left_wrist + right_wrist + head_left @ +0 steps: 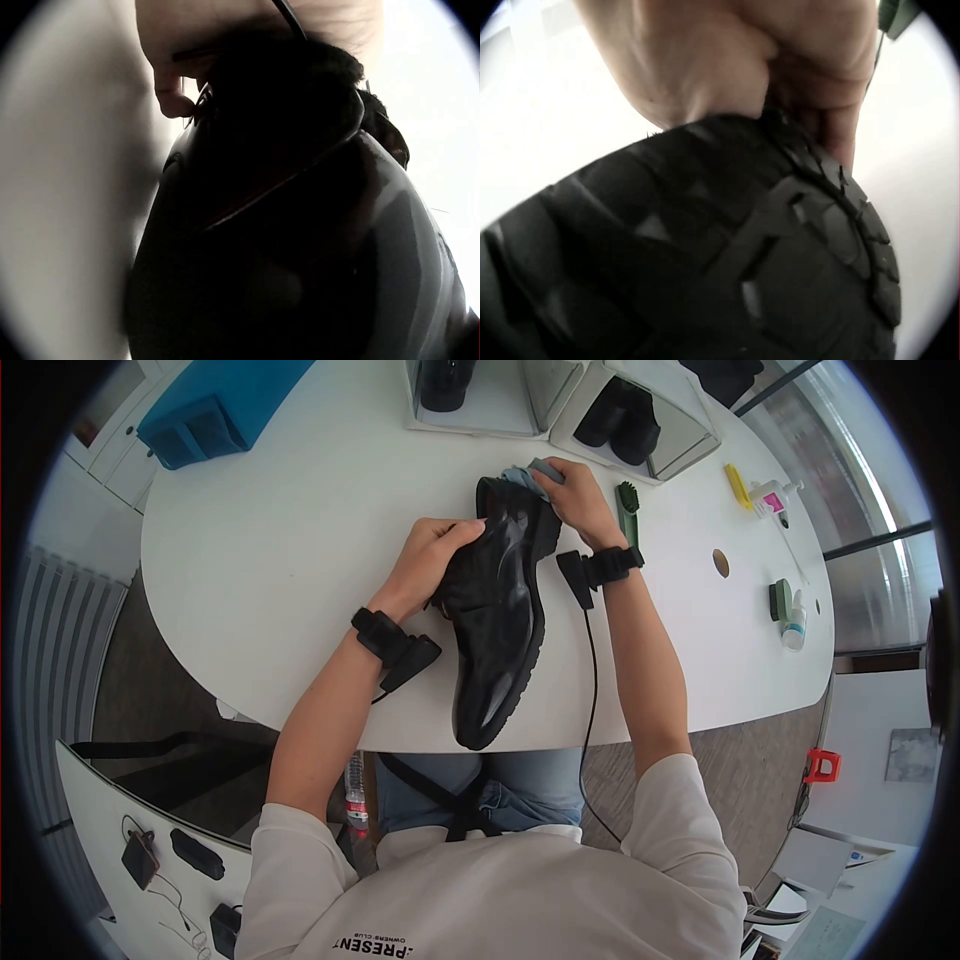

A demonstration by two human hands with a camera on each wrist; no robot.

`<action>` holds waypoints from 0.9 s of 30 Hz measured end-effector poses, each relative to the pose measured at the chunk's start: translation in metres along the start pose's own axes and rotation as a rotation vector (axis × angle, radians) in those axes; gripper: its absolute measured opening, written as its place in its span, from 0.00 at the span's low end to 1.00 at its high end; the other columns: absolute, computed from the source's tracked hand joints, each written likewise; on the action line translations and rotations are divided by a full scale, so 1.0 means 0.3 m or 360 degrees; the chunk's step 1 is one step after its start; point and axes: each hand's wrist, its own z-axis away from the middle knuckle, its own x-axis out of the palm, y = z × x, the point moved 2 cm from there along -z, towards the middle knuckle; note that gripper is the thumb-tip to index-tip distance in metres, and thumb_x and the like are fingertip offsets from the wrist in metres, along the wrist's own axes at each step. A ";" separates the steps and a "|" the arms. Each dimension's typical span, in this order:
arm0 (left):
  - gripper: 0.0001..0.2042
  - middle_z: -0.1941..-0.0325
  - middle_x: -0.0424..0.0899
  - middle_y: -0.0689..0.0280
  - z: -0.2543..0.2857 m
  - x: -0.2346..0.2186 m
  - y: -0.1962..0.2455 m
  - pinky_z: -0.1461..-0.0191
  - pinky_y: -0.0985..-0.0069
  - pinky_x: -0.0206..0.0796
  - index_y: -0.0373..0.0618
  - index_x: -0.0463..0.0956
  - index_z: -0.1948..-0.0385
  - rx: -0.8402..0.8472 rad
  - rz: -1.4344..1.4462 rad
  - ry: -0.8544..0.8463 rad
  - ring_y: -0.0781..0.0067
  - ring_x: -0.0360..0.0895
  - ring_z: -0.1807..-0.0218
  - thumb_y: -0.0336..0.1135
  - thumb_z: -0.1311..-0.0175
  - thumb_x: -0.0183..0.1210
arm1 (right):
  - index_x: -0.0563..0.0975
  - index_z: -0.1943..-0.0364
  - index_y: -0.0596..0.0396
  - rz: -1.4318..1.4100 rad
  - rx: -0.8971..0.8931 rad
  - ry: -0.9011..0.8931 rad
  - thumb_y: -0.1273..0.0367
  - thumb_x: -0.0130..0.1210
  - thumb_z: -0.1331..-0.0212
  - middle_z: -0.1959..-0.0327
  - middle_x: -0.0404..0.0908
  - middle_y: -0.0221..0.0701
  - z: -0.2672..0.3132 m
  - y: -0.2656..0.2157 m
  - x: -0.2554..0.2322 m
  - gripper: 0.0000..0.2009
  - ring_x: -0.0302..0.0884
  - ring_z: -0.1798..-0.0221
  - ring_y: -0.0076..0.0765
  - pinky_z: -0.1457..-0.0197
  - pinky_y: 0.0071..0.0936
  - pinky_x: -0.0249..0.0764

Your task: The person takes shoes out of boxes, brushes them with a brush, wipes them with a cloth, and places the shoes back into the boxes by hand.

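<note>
A glossy black leather shoe (497,600) is held over the front of the white table, toe toward the person and heel away. My left hand (425,560) grips it by the lacing side near the ankle opening, thumb on the upper. In the left wrist view the shiny upper (420,247) fills most of the picture. At the heel end, my right hand (583,505) holds a blue-grey cloth (524,477) against the collar. The right wrist view shows the treaded sole (667,225) close up, with fingers curled behind it and the cloth hidden.
Two open-fronted boxes (480,432) with black shoes inside stand at the back. Right of the hand lies a green-handled brush (628,510). Farther right are a yellow item (738,487), bottles (794,630) and another brush (779,601). A blue case (205,435) sits back left.
</note>
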 end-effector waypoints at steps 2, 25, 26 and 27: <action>0.18 0.69 0.82 0.65 0.004 0.009 0.007 0.61 0.83 0.68 0.30 0.80 0.66 0.0017 0.0000 0.0003 0.80 0.78 0.67 0.42 0.35 0.54 | 0.77 0.67 0.65 -0.0046 -0.0085 0.0013 0.66 0.55 0.41 0.83 0.73 0.33 0.017 0.013 -0.008 0.12 0.66 0.79 0.24 0.71 0.28 0.66; 0.17 0.69 0.81 0.67 0.003 -0.006 -0.018 0.63 0.82 0.67 0.31 0.80 0.66 0.0021 0.0008 0.0000 0.82 0.76 0.68 0.41 0.34 0.52 | 0.81 0.64 0.59 0.0123 -0.1081 -0.0189 0.69 0.64 0.50 0.63 0.78 0.38 0.229 -0.272 0.021 0.11 0.75 0.58 0.44 0.54 0.32 0.72; 0.17 0.69 0.81 0.67 0.001 -0.005 -0.014 0.63 0.83 0.66 0.31 0.79 0.67 0.0000 -0.0023 0.0003 0.81 0.76 0.68 0.41 0.34 0.52 | 0.81 0.64 0.60 0.0142 -0.0968 -0.0124 0.68 0.63 0.49 0.62 0.78 0.38 0.195 -0.253 0.018 0.11 0.75 0.59 0.44 0.55 0.32 0.72; 0.17 0.69 0.81 0.66 -0.003 -0.003 -0.008 0.63 0.83 0.66 0.31 0.79 0.67 -0.0017 -0.0053 0.0002 0.81 0.76 0.68 0.41 0.34 0.52 | 0.81 0.64 0.61 0.0165 -0.0856 -0.0056 0.67 0.63 0.48 0.62 0.78 0.38 0.162 -0.235 0.012 0.12 0.76 0.60 0.45 0.55 0.32 0.72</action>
